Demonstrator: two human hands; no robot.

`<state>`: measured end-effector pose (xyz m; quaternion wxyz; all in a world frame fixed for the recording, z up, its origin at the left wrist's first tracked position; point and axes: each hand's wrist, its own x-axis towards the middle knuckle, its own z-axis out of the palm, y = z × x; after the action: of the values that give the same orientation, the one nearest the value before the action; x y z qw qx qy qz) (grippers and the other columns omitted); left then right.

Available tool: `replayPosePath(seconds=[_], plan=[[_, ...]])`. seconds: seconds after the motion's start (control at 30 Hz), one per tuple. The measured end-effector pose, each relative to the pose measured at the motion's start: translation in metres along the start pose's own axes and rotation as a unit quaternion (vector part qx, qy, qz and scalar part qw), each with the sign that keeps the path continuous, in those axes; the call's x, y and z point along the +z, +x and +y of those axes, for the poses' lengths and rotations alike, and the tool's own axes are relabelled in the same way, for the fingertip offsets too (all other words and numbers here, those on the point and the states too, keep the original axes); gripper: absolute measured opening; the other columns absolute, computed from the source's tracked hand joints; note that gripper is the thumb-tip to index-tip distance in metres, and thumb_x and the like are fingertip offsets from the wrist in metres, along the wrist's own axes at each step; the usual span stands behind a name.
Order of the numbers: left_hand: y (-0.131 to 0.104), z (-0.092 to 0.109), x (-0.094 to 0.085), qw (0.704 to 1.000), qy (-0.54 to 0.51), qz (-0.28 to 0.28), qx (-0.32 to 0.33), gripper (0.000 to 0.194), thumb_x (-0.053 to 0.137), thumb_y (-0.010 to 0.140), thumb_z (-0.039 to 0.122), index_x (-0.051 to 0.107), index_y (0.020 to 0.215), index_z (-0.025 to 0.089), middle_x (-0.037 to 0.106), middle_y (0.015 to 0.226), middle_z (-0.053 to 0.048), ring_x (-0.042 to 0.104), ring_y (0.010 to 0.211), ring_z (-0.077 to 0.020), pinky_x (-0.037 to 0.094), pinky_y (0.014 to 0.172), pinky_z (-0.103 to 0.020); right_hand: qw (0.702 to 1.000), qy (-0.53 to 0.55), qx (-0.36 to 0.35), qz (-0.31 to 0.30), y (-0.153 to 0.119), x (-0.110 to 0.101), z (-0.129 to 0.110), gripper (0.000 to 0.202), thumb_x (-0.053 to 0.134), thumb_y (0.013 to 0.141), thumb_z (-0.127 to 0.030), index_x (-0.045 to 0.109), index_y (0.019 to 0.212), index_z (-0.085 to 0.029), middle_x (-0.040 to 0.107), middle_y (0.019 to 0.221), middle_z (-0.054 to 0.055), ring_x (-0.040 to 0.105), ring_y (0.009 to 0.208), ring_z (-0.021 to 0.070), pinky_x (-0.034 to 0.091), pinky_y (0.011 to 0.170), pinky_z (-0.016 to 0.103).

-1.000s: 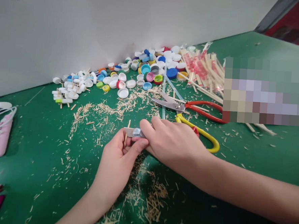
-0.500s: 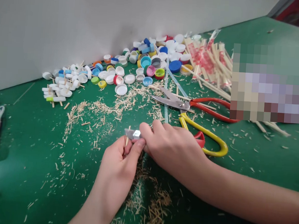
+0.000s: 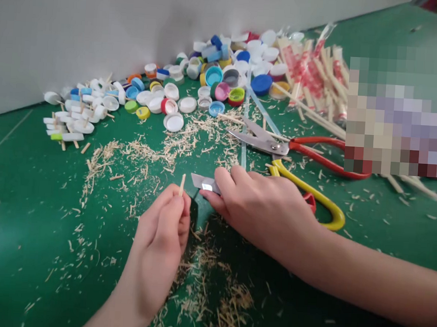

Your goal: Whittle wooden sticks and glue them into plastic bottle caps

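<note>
My left hand (image 3: 165, 224) pinches a short thin wooden stick (image 3: 182, 185) between thumb and fingers, its tip pointing up. Just to the right, my right hand (image 3: 260, 200) is closed around a craft knife whose metal blade (image 3: 202, 182) points left toward the stick. A small gap separates blade and stick. Pale wood shavings (image 3: 141, 154) are scattered over the green tabletop (image 3: 35, 187) around both hands. Beyond my right hand lie open scissors with red handles (image 3: 319, 152) and a tool with a yellow handle (image 3: 323, 204).
Many coloured bottle caps (image 3: 213, 77) are heaped along the pale wall (image 3: 101, 23). At the left, white caps with sticks through them (image 3: 73, 120) form a cluster. Wrapped wooden chopsticks (image 3: 312, 75) lie at the back right, beside a pixelated patch.
My left hand has moved left, away from the knife, and the stick now stands clear of the blade. The hands touched before. The whole view has shifted slightly.
</note>
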<state>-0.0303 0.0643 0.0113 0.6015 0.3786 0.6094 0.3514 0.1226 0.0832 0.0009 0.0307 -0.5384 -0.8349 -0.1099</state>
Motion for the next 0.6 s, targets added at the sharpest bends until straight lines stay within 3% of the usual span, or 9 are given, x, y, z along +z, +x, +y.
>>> replayPosePath(seconds=[0.3,0.6], plan=[[0.0044,0.0013,-0.0001,0.999,-0.011,-0.019,-0.041,0.032,0.046,0.091,0.04,0.035,0.071,0.019,0.024,0.062,0.007,0.016,0.048,-0.0035,0.016,0.038,-0.013,0.998,0.021,-0.005,0.067,-0.0013,-0.0018,0.0063,0.038,0.026,0.099,-0.039,0.048,0.077,-0.018,0.047,0.061,0.0,0.041,0.047,0.0123,0.013,0.047,0.028],[0.0032,0.0009,-0.0014,0.999,0.01,-0.04,-0.021,0.031,0.046,0.091,0.043,0.037,0.073,0.019,0.028,0.063,0.006,0.017,0.05,-0.0048,0.015,0.039,-0.015,0.995,0.065,-0.042,0.065,-0.0012,-0.0019,0.0068,0.04,0.023,0.1,-0.042,0.046,0.078,-0.018,0.049,0.064,0.001,0.045,0.051,0.0127,0.014,0.048,0.028]])
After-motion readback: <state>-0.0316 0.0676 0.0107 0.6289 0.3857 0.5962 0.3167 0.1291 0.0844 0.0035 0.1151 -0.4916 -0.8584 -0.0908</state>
